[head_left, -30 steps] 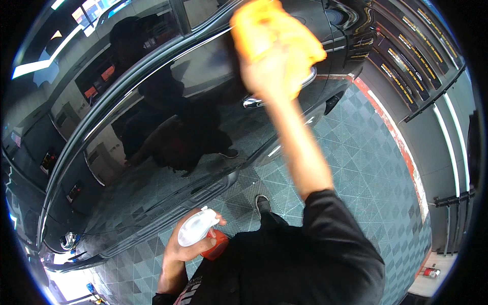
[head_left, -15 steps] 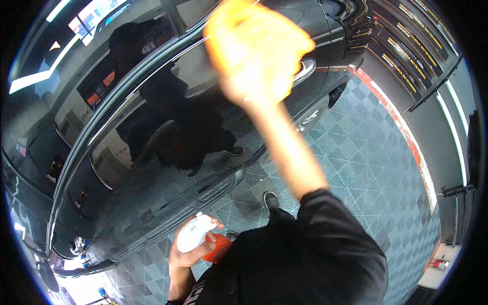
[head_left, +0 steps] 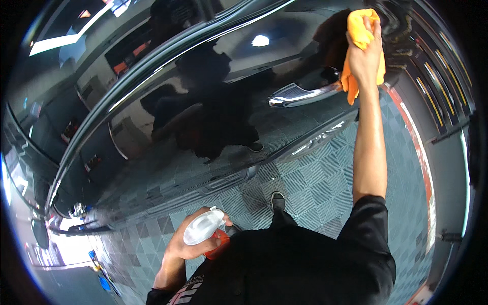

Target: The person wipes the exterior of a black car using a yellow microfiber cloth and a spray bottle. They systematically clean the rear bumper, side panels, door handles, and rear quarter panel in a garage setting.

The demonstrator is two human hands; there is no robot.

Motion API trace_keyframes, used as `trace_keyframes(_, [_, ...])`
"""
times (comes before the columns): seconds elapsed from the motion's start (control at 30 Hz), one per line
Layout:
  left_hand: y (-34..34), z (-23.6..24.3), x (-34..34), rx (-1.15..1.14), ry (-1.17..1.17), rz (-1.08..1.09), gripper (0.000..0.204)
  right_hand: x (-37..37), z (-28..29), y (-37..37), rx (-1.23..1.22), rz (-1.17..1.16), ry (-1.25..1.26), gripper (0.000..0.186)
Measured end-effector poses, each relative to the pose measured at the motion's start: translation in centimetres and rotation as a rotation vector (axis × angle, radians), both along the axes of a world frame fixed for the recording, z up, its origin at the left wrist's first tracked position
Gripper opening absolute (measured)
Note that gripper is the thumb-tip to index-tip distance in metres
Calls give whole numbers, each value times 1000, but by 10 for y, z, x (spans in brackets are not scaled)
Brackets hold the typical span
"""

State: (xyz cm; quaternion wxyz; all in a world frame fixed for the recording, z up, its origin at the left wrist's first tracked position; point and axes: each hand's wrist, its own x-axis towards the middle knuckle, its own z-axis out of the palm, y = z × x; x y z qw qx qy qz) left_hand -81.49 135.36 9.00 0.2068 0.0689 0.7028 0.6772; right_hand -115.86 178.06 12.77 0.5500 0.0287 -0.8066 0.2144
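A glossy black car [head_left: 152, 188] fills the left and middle, its side mirroring my dark shape. My right hand [head_left: 367, 63] is closed on a bunched orange cloth [head_left: 361, 35] at the upper right. The cloth lies against the car's side, just past the right end of a chrome door handle [head_left: 300, 96]. Low and close to my body, my left hand [head_left: 178, 245] wraps round a spray bottle [head_left: 203, 226] with a white spray head. Its red body shows only in part, behind my fingers and by my black shirt.
Below the car's side lies a grey floor of patterned tiles [head_left: 325, 188], with my shoe [head_left: 277, 199] on it. A wheel [head_left: 325, 138] shows under the bodywork. Along the right runs a red and white floor border [head_left: 417, 137] beside a dark wall. A side mirror [head_left: 39, 233] juts out at far left.
My right hand has swung right with the cloth, from a blur near the door handle to beyond it, uncovering the handle. The left hand keeps its hold on the bottle. The view has shifted slightly.
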Motion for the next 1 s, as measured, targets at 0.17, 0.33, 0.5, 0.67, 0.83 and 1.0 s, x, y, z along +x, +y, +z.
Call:
trace_keyframes(0.17, [9, 1, -5, -110, 14, -46, 48, 3, -10, -32, -17, 50, -103, 62])
trace_keyframes(0.33, [19, -2, -3, -19, 27, 17, 44, 36, -18, -121, 93, 197, -17, 66])
trace_keyframes(0.5, [18, 1, -17, -25, 123, -120, 43, 103, -15, -222, 1, 829, -104, 49])
trace_keyframes(0.67, [-1, 7, -21, 62, 323, 34, 45, 143, 9, -163, -1652, 1694, -476, 63])
trace_keyframes(0.83, [-18, 23, -50, 54, 509, 118, 61, 177, 4, -155, -1797, 2074, -581, 67])
trace_keyframes(1.0, [11, 34, -74, 299, 516, -111, 57, 226, -25, -165, -1829, 2035, -597, 64])
